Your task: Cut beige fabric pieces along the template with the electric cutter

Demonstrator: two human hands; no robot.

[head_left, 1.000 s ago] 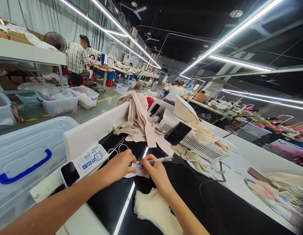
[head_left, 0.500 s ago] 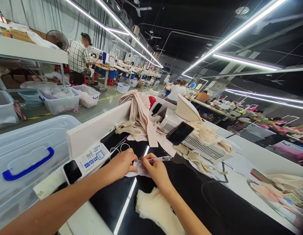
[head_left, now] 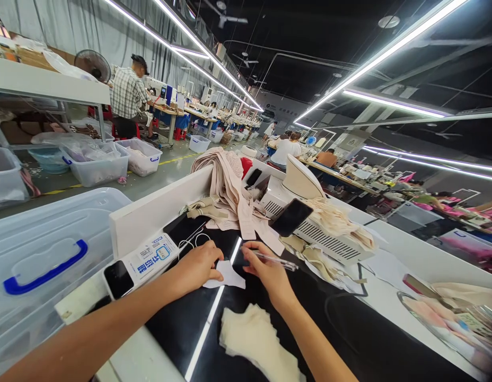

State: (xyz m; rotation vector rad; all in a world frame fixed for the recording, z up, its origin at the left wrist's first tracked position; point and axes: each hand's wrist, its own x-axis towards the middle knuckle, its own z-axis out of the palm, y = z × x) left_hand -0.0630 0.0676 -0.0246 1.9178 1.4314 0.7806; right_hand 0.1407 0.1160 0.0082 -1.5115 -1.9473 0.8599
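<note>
My left hand lies flat on the small white paper slip, pinning it to the black table; my right hand pinches a pen, lifted just beside it.

- Garment factory floor, with long rows of sewing workstations under strip lights.
- Beige cut fabric piles on white tables.
- Clear plastic storage bins beside seated workers.
</note>
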